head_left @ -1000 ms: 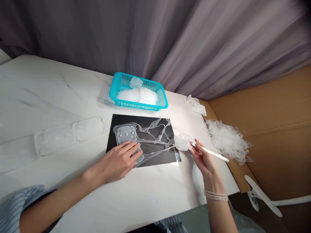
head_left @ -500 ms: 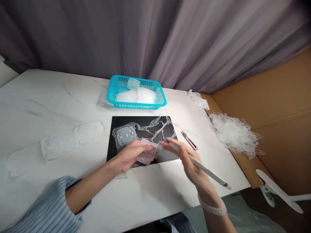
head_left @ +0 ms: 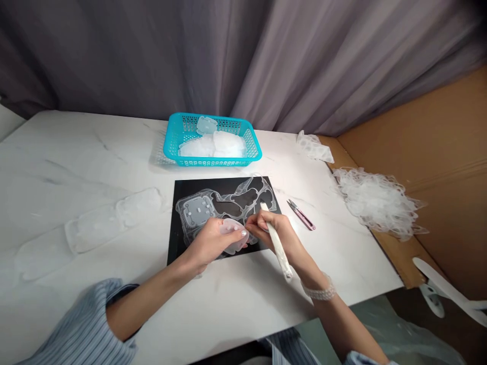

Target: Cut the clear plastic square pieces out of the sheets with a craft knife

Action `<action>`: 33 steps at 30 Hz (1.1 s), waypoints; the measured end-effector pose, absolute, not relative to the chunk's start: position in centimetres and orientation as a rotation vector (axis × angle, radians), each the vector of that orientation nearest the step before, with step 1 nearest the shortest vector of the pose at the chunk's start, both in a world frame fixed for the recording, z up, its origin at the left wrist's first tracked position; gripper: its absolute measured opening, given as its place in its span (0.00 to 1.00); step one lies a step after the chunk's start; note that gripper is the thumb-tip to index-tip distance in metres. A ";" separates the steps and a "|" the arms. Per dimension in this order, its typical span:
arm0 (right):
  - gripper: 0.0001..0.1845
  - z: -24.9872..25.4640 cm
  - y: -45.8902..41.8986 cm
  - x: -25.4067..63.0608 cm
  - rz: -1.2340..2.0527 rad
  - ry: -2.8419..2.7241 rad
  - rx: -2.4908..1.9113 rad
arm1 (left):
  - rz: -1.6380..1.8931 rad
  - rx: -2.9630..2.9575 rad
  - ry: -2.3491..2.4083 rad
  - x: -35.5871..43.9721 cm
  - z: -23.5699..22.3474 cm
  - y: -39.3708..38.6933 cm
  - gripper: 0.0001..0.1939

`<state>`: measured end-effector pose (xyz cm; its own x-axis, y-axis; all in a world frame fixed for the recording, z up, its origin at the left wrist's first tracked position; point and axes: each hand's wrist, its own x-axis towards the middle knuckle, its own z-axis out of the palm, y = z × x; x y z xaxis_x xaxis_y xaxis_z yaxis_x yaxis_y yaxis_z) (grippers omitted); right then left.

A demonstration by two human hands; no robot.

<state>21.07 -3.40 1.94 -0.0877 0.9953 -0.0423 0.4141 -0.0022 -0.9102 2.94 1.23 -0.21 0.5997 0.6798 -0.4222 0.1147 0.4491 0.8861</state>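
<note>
Fingers [head_left: 262,219] hold one translucent piece [head_left: 230,224] — and one white tool [head_left: 279,248].

I see a blue, dark-striped sleeve [head_left: 87,324] at eight o'clock, darker inside its opening; a pale, multi-strand bracelet [head_left: 321,289] rings the right wrist [head_left: 310,274] toward five, more blue cloth [head_left: 363,359] below.

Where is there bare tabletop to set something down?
Back left of the table, between the blue basket, curtain and row of clear pieces; also in front, between the black mat and near edge. The mat is crowded with clear moulded plastic, left hand and right hand above; at right, snips and a clear heap.
</note>
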 end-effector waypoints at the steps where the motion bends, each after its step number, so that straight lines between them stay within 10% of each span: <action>1: 0.21 1.9 -3.5 21.0 1.043 -1.590 -1.491 | 0.428 1.102 0.880 3.0 0.0 1.2 0.11; 15: 0.17 2.0 -3.5 21.5 1.192 -1.696 -1.218 | 0.362 1.176 0.643 2.3 0.4 2.1 0.12; 29: 0.11 0.3 -3.5 25.1 0.315 -1.684 -1.765 | 0.474 1.053 0.710 1.4 3.1 2.5 0.16; 33: 0.19 3.8 -4.1 21.5 0.624 -1.467 -1.573 | 0.494 1.057 0.701 1.2 3.4 2.4 0.19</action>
<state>21.55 -4.14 3.83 0.1792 0.9639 0.1971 0.5269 0.0752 -0.8466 1.17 2.38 3.38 0.6859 0.6716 -0.2803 -0.0384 0.4181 0.9076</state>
